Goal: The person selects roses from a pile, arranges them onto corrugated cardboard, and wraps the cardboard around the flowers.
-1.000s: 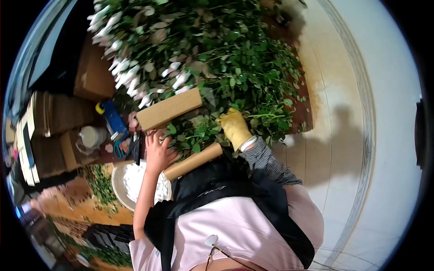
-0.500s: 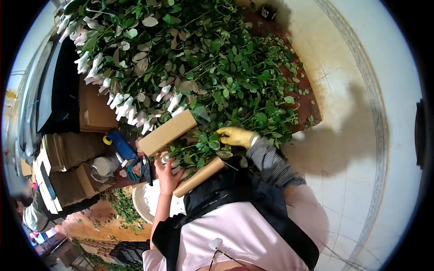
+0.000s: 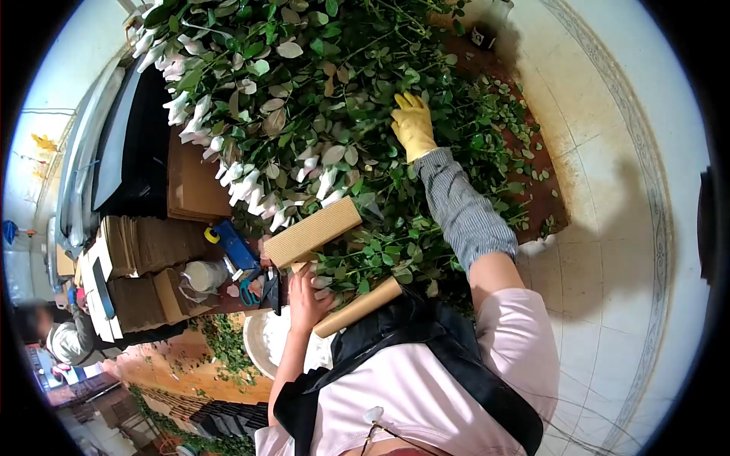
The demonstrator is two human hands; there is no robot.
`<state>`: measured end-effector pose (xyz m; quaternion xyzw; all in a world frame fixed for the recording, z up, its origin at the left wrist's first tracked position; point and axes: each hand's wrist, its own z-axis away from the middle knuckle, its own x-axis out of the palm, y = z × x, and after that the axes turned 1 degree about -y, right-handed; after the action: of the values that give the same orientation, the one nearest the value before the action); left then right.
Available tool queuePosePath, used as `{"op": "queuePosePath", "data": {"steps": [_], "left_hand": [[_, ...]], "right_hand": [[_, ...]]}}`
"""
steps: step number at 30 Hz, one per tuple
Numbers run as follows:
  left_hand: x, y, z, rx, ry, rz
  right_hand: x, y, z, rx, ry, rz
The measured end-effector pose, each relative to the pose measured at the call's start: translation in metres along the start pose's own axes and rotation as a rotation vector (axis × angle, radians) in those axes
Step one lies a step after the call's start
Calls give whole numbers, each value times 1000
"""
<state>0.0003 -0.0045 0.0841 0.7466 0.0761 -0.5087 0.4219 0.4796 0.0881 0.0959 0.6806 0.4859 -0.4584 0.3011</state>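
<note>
My right hand (image 3: 413, 128), in a yellow glove with a grey sleeve, reaches onto the big pile of leafy stems (image 3: 357, 99), its fingers apart on the leaves. My bare left hand (image 3: 308, 298) is lower down, at the flower-head end of a smaller bunch of stems (image 3: 372, 258); its fingers curl at pale heads, and what they hold is partly hidden. Between the two bunches lies a corrugated cardboard strip (image 3: 313, 231). A rolled brown cardboard piece (image 3: 358, 307) lies along the near edge. White-wrapped flower heads (image 3: 245, 186) line the pile's left side.
Left of my left hand are black-handled scissors (image 3: 271, 290), teal scissors (image 3: 249, 292), a blue tool (image 3: 237, 245) and a white tub (image 3: 205, 276). Stacked cardboard (image 3: 141, 247) stands further left. A white-filled basin (image 3: 258, 342) is below. Another person (image 3: 72, 340) is at far left.
My right hand has left the smaller bunch and moved up onto the big pile, its arm stretched out. My left hand stays by the flower heads. The view has shifted.
</note>
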Motion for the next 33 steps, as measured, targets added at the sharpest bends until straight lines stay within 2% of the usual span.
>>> {"op": "queuePosePath", "data": {"steps": [2, 3, 4, 6, 7, 8, 9, 12, 15, 17, 18, 21, 23, 26, 30, 31, 33], "left_hand": [[-2, 3, -2, -5, -33, -21], [-2, 4, -2, -19, -45, -24], [-4, 5, -2, -21, -67, -35], [-9, 9, -4, 16, -105, -81], [-9, 7, -4, 34, -116, -96], [-6, 5, -6, 37, -109, -98], [-3, 2, -8, 40, -101, -100], [-5, 8, -4, -28, -112, -30], [-4, 3, -4, 20, -63, 34], [-4, 3, -2, 7, -49, 38], [-5, 2, -1, 6, -51, 36], [2, -3, 3, -4, -25, 60], [4, -6, 4, -4, -11, 79], [2, -5, 6, -3, 16, 91], [4, -4, 7, -26, 24, 103], [6, -6, 7, -12, 45, 102], [26, -20, 15, -75, 52, 124]], "right_hand": [[-47, -18, -7, -31, 232, -145], [-59, -22, -8, -43, 249, -157], [-61, -21, -8, -48, 248, -120], [-40, -3, -5, 50, 28, 145], [-40, 3, -3, 76, 40, 185], [-42, 11, -3, 79, 135, 135], [-73, 5, -6, 53, 260, 38], [-131, -8, -12, -89, 391, -153], [-148, -6, -16, -305, 280, -249], [-147, 4, -16, -293, 123, -158], [-150, 3, -11, -260, 115, -110], [-177, 5, -7, -229, 310, -57], [-182, 14, -3, -223, 359, -159], [-207, 4, 7, -320, 222, -293], [-262, -47, 41, -320, 276, -409], [-269, -59, 53, -355, 77, -291], [-258, -87, 74, -498, -24, -240]]}}
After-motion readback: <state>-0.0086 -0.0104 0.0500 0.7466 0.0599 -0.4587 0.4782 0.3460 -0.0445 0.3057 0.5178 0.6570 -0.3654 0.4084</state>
